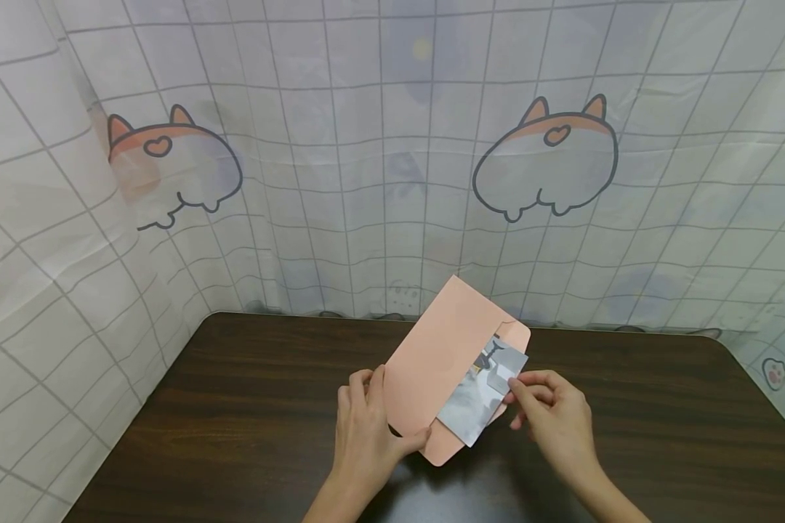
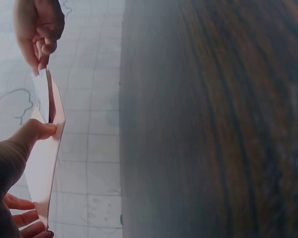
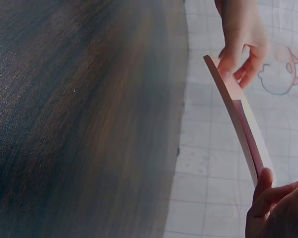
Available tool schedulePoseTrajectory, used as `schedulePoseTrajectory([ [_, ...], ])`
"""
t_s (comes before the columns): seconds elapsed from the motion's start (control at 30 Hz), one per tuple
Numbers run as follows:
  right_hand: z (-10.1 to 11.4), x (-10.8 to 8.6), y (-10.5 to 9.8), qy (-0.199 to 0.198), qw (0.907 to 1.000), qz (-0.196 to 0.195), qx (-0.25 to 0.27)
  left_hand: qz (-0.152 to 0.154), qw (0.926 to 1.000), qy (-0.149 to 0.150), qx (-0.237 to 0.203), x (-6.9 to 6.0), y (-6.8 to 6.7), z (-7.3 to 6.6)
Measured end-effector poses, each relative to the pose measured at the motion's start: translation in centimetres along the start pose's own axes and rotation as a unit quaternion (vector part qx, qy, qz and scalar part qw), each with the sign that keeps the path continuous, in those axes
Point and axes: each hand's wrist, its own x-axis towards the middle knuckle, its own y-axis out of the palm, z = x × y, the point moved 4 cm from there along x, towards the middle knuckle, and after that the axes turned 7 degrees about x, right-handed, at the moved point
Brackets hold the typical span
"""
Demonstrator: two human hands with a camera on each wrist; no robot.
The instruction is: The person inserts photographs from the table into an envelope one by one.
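Note:
A pink envelope point(image 1: 441, 341) is held tilted above the table, its flap side toward the lower right in the head view. My left hand point(image 1: 365, 428) grips its left end, thumb on the front near the lower corner and fingers along the far edge. Partly inside the envelope's mouth sits a grey-and-white printed card point(image 1: 477, 399), with its outer part showing. My right hand point(image 1: 556, 418) pinches the card's outer edge between thumb and fingers. In the left wrist view the card point(image 2: 42, 94) stands out from the envelope point(image 2: 42, 168).
Below the hands is a dark wood-grain table point(image 1: 248, 407) with rounded far corners. Behind it hangs a white grid-patterned curtain point(image 1: 360, 145) with cartoon animal prints, which also runs along the left side.

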Motion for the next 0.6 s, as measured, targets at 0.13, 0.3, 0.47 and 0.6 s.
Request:
schedulePoseTrajectory([
  [0.13, 0.02, 0.07, 0.04, -0.004, 0.9998, -0.006, -0.020, 0.002, 1.0000, -0.001, -0.005, 0.01, 0.09, 0.02],
  [0.3, 0.06, 0.20, 0.14, 0.000, 0.9997, -0.006, -0.025, 0.007, 0.9998, 0.000, -0.017, -0.04, 0.17, 0.00],
  [0.47, 0.09, 0.28, 0.11, 0.008, 0.9996, -0.003, -0.026, 0.022, 0.9993, -0.007, -0.031, 0.00, 0.21, -0.01],
  [0.6, 0.17, 0.36, 0.20, 0.011, 0.9999, -0.001, -0.013, 0.029, 0.9990, -0.010, -0.033, 0.00, 0.17, -0.04],
])
